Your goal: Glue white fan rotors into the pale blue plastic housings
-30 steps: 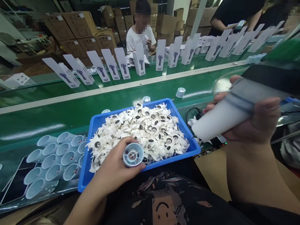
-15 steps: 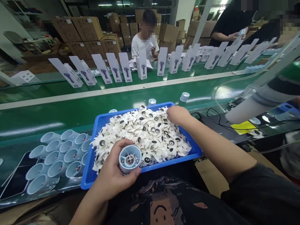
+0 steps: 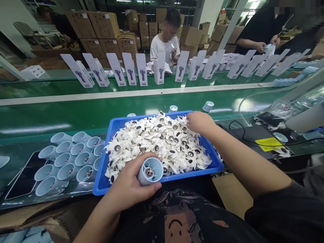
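— Since a moment ago, what moved?
— Right hand stayed in the blue tray, fingers curled onto the white fan blades at its far edge; whether it pinches one, I cannot tell.
— And the left hand?
— Wrapped around a pale blue housing, at the tray's near rim, beside more housings on the bench.
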Demonstrator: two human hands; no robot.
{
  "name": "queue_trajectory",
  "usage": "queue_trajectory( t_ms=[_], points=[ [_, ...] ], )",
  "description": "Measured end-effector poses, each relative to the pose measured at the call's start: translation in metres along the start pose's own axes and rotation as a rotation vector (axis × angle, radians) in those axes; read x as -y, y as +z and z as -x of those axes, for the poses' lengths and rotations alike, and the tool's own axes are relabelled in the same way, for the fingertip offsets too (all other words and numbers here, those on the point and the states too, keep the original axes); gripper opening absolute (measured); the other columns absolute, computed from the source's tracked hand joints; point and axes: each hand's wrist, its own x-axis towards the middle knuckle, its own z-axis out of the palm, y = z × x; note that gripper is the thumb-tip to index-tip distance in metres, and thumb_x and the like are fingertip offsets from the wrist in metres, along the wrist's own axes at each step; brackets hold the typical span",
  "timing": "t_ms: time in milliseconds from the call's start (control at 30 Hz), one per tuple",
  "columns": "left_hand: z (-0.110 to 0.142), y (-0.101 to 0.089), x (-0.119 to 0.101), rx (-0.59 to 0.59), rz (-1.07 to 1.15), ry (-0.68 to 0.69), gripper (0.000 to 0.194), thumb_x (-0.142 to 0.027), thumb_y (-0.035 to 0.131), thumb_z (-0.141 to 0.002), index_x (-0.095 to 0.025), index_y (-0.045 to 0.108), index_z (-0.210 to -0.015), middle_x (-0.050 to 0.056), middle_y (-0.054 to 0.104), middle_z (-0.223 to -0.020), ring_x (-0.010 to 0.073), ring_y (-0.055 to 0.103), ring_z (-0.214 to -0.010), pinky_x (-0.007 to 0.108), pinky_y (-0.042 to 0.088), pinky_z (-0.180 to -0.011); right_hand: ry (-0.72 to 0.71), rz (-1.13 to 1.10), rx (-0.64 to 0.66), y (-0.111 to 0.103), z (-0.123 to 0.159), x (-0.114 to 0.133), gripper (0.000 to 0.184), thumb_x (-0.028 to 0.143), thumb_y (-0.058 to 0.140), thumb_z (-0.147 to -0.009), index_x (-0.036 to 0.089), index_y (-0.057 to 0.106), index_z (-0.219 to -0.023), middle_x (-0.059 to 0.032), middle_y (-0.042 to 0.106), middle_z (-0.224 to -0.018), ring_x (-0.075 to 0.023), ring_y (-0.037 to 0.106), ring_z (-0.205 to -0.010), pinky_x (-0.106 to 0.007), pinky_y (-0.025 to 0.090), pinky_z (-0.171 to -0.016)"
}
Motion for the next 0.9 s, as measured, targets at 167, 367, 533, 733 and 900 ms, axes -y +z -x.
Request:
queue_trajectory(
  t_ms=[167, 367, 533, 733, 900],
  points=[
    [-0.001, 0.004, 0.004, -0.098, -0.069, -0.019, 0.062, -0.043, 0.082, -0.066, -0.027, 0.062, -0.122, 0.008, 0.072, -0.110, 0.0282, 0.070, -0.093, 0.045, 0.058, -0.083, -0.123, -0.673, 0.229, 0.023, 0.050, 0.013, 0.061, 0.070, 0.063, -0.092, 0.015, 0.060, -0.117, -0.0082, 0.065, -0.104, -0.0185, 0.067, -0.090, -0.039, 0.060, -0.087],
    [-0.012, 0.011, -0.002, -0.170, -0.231, 0.129, 0.057, -0.040, 0.084, -0.074, -0.023, 0.066, -0.125, 0.009, 0.075, -0.117, 0.0290, 0.071, -0.105, 0.047, 0.057, -0.093, -0.159, -1.072, 0.507, 0.070, 0.083, 0.036, 0.072, 0.081, 0.076, -0.071, 0.019, 0.058, -0.102, -0.0035, 0.066, -0.087, -0.0151, 0.067, -0.075, -0.031, 0.061, -0.075],
    [-0.010, 0.015, -0.006, -0.185, -0.429, 0.287, 0.041, -0.036, 0.079, -0.083, -0.021, 0.064, -0.118, 0.006, 0.076, -0.105, 0.0242, 0.072, -0.093, 0.039, 0.059, -0.082, -0.282, -1.026, 0.396, 0.066, 0.090, 0.052, 0.029, 0.040, 0.083, -0.083, 0.021, 0.070, -0.101, -0.0022, 0.064, -0.094, -0.0120, 0.062, -0.082, -0.025, 0.054, -0.075],
    [-0.005, 0.020, -0.009, -0.283, -0.591, 0.393, 0.024, -0.027, 0.063, -0.093, -0.018, 0.058, -0.115, 0.008, 0.075, -0.102, 0.0245, 0.072, -0.094, 0.041, 0.060, -0.085, -0.673, -0.413, 0.045, 0.061, 0.092, 0.073, 0.025, 0.008, 0.080, -0.078, 0.025, 0.080, -0.097, -0.0014, 0.055, -0.091, -0.0129, 0.057, -0.084, -0.026, 0.050, -0.076],
    [-0.005, 0.025, -0.012, -0.485, -0.595, 0.443, 0.029, -0.023, 0.061, -0.092, -0.025, 0.052, -0.120, 0.006, 0.074, -0.104, 0.0249, 0.073, -0.097, 0.044, 0.061, -0.092, -0.690, -0.436, 0.082, 0.065, 0.082, 0.083, 0.008, 0.025, 0.076, -0.084, 0.028, 0.080, -0.090, -0.0035, 0.054, -0.090, -0.0151, 0.059, -0.080, -0.030, 0.055, -0.077]
  ],
)
